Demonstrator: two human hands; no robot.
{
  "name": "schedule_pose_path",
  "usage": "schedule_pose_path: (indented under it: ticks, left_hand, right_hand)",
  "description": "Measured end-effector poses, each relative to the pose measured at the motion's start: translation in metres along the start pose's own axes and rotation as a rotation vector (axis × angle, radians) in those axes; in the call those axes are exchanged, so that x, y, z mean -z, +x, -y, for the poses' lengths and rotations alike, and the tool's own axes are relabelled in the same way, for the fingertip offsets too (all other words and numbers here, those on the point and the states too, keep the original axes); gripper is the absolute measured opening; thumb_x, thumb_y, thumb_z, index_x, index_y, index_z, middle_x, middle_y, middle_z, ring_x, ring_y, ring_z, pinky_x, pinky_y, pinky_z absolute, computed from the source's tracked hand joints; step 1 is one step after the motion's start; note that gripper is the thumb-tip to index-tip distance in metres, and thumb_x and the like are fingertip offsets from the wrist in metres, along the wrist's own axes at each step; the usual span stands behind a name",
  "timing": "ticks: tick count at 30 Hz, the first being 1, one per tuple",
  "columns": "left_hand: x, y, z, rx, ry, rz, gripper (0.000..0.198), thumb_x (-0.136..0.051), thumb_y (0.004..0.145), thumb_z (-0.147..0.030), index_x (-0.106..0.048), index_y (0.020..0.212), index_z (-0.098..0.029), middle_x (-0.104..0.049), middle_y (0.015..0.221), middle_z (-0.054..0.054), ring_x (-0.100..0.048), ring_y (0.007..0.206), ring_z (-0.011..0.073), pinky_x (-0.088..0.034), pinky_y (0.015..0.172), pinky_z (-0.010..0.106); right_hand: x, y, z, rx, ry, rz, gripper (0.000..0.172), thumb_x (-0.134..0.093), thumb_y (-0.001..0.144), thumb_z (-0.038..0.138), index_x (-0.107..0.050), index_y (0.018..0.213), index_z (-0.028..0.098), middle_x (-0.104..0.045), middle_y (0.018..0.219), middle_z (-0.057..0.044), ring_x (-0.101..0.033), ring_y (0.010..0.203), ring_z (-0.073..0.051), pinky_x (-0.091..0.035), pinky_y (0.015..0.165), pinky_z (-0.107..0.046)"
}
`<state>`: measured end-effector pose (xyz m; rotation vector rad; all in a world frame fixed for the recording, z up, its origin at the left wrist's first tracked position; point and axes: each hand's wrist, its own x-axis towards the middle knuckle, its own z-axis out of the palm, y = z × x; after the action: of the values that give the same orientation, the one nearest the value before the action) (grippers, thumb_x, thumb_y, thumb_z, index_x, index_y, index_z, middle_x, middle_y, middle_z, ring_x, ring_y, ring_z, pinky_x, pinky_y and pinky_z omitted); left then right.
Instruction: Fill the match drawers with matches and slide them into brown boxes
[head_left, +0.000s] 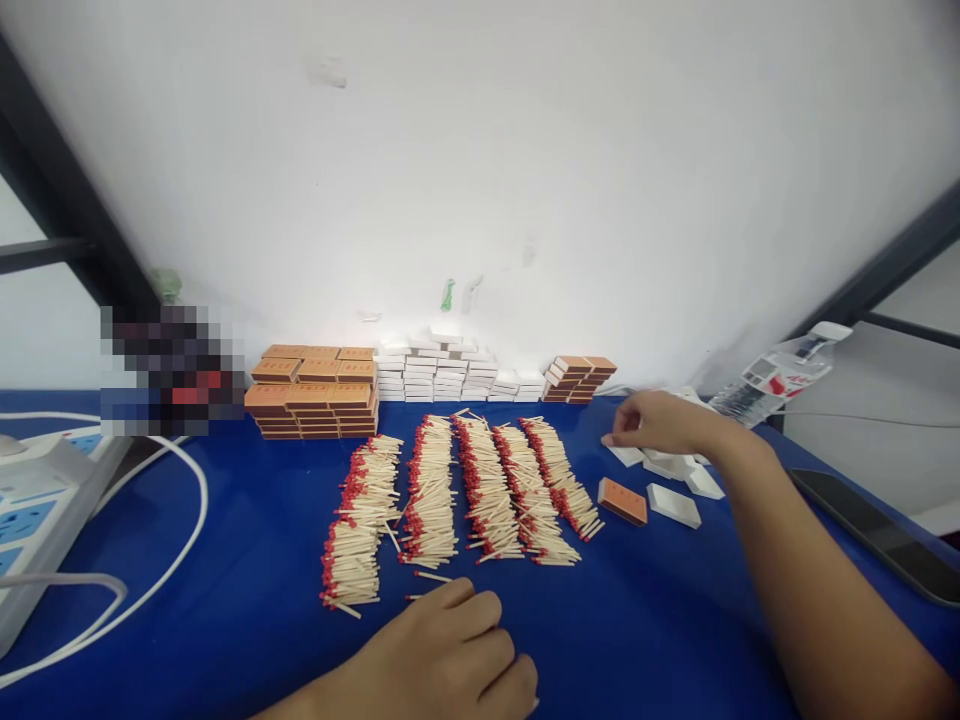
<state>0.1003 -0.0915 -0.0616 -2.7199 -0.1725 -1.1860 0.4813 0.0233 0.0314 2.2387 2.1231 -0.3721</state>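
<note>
Several rows of red-tipped matches (457, 495) lie side by side on the blue table (247, 590). My left hand (450, 650) rests on the table just below the rows, fingers curled under, with a few loose matches near its fingertips. My right hand (660, 422) reaches out to the right of the matches, fingers bent down onto a small white inner tray (626, 455). More white trays (675, 503) and one orange matchbox sleeve (622, 500) lie beside that hand.
Stacks of orange matchboxes (315, 390), white trays (442, 370) and a smaller orange stack (581, 378) line the white wall. A power strip (45, 500) and white cables (180, 520) lie at left. A plastic bottle (780, 380) and a dark phone (877, 535) lie at right.
</note>
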Motion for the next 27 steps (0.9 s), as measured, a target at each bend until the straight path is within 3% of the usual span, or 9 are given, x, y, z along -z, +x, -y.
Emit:
schedule_pose_path:
  ticks: [3,6,13,16,21,27]
  left_hand:
    - [0.001,0.001,0.000,0.015,-0.006,0.010,0.013,-0.073,0.091,-0.017,-0.065,0.081,-0.014,-0.049,0.057,-0.002,-0.043,0.060,0.0162,-0.032,0.057,0.033]
    - [0.002,0.001,0.001,0.023,-0.003,0.027,0.014,-0.073,0.092,-0.018,-0.064,0.081,-0.014,-0.049,0.058,-0.002,-0.044,0.062,0.0160,-0.033,0.058,0.032]
    - [0.004,0.000,0.003,-0.022,0.032,0.028,0.018,-0.072,0.093,-0.015,-0.062,0.078,-0.014,-0.048,0.057,-0.003,-0.045,0.061,0.0149,-0.033,0.058,0.032]
    - [0.003,-0.002,0.003,-0.034,0.034,0.017,0.017,-0.071,0.092,-0.014,-0.062,0.078,-0.014,-0.048,0.057,-0.002,-0.044,0.060,0.0151,-0.032,0.057,0.032]
    - [-0.001,-0.008,0.004,-0.022,0.047,0.007,0.017,-0.074,0.088,-0.015,-0.061,0.077,-0.015,-0.048,0.058,-0.002,-0.045,0.063,0.0160,-0.033,0.060,0.033]
    - [-0.002,-0.012,0.004,-0.041,0.059,0.040,0.017,-0.078,0.084,-0.015,-0.062,0.080,-0.015,-0.048,0.060,-0.002,-0.043,0.065,0.0160,-0.031,0.060,0.033]
  right_hand:
    - [-0.014,0.001,-0.002,-0.016,-0.012,0.069,0.010,-0.076,0.072,0.027,-0.072,0.064,0.022,-0.077,0.074,-0.006,-0.069,0.070,-0.024,-0.045,0.059,-0.032]
    - [-0.012,0.006,0.014,0.045,-0.037,-0.046,0.006,-0.069,0.071,0.018,-0.070,0.066,0.021,-0.076,0.074,-0.007,-0.068,0.070,-0.023,-0.044,0.060,-0.032]
    - [0.008,0.018,0.069,0.370,0.113,-0.311,0.010,-0.064,0.086,0.026,-0.071,0.081,0.022,-0.075,0.079,-0.004,-0.067,0.071,-0.020,-0.046,0.064,-0.031]
    - [0.011,0.038,0.087,0.370,0.168,-0.407,0.010,-0.065,0.088,0.025,-0.073,0.086,0.021,-0.075,0.075,-0.004,-0.067,0.068,-0.019,-0.047,0.065,-0.031]
    - [0.007,0.071,0.099,0.435,0.186,-0.460,0.011,-0.064,0.090,0.021,-0.075,0.087,0.021,-0.078,0.084,-0.005,-0.070,0.075,-0.020,-0.052,0.072,-0.033]
    - [-0.003,0.078,0.102,0.450,0.226,-0.465,0.012,-0.064,0.088,0.016,-0.074,0.085,0.022,-0.078,0.085,-0.004,-0.072,0.078,-0.021,-0.054,0.073,-0.033]
